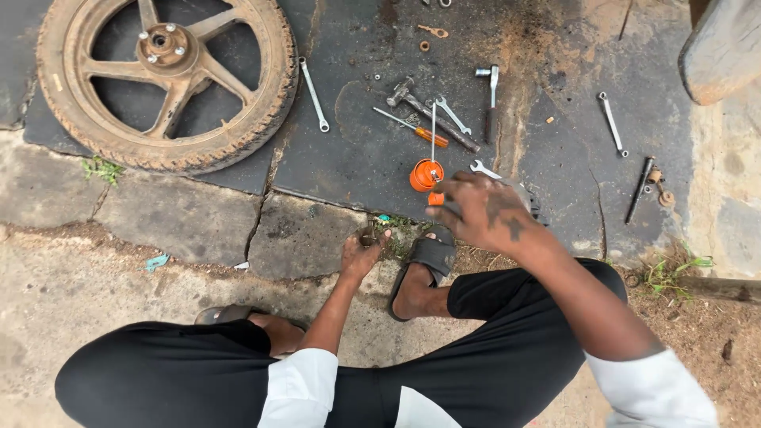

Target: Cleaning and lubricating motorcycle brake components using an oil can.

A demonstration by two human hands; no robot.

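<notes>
The person squats on the pavement, knees wide, feet in dark sandals. The left hand is down at the ground between the feet, fingers curled around something small that I can't make out, beside a tuft of weeds in a crack. The right hand reaches forward, fingers bent downward and closing over a small orange oil can with a long thin spout, which stands upright just past its fingertips on the dark mat. Whether it grips the can or only touches it, I cannot tell. An open-ended wrench lies right beside that hand. Beyond lie a hammer, an orange-handled screwdriver and more spanners, spread loosely with bare mat between them. Farthest, left of both hands, a dusty wheel lies flat, removed from its machine, its hub studs up; no tool is on it, so the work looks midway. Room to the right is narrower, bounded by a stone edge.
</notes>
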